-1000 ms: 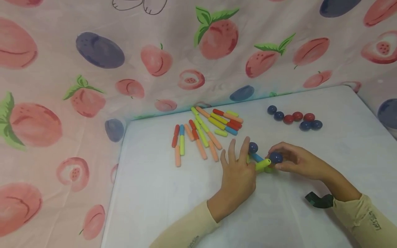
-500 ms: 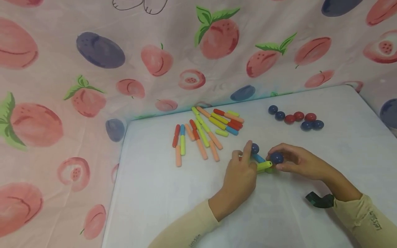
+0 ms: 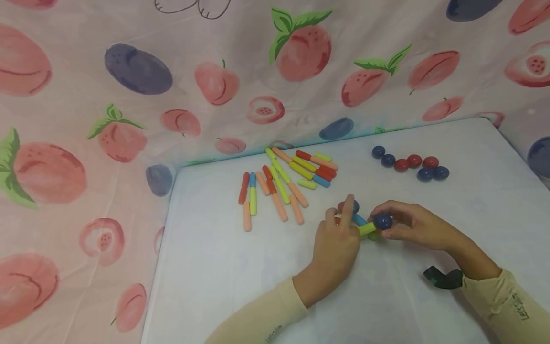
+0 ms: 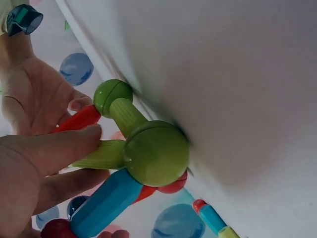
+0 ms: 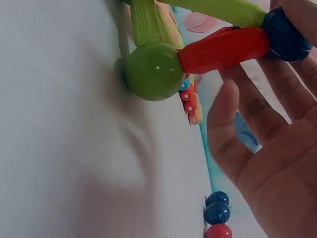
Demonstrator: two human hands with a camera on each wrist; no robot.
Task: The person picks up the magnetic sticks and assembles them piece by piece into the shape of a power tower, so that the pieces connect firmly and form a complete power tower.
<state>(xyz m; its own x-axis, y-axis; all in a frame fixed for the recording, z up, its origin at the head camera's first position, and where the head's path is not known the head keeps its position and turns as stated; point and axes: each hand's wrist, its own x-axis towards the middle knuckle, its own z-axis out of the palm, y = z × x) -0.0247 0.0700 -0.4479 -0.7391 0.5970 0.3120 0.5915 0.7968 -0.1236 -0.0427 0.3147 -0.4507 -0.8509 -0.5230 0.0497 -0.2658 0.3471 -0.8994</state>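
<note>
Between my hands stands a frame of rods and balls from a magnetic building set. My left hand pinches a yellow-green rod between thumb and fingers. With curled fingers my right hand holds a dark blue ball, which meets the end of that rod. A red rod links this ball to a green ball low on the table. In the left wrist view, a blue rod runs from another green ball to a dark red ball. My left hand hides part of the frame.
Several loose coloured rods lie on the white table at the back left. A cluster of red and blue balls sits at the back right. Fruit-printed cloth hangs behind. A dark green piece is at my right cuff.
My left hand has shifted slightly right and drawn in its spread fingers. The yellow-green rod's end, with its hole showing earlier, now meets the blue ball. My right hand stays almost still.
</note>
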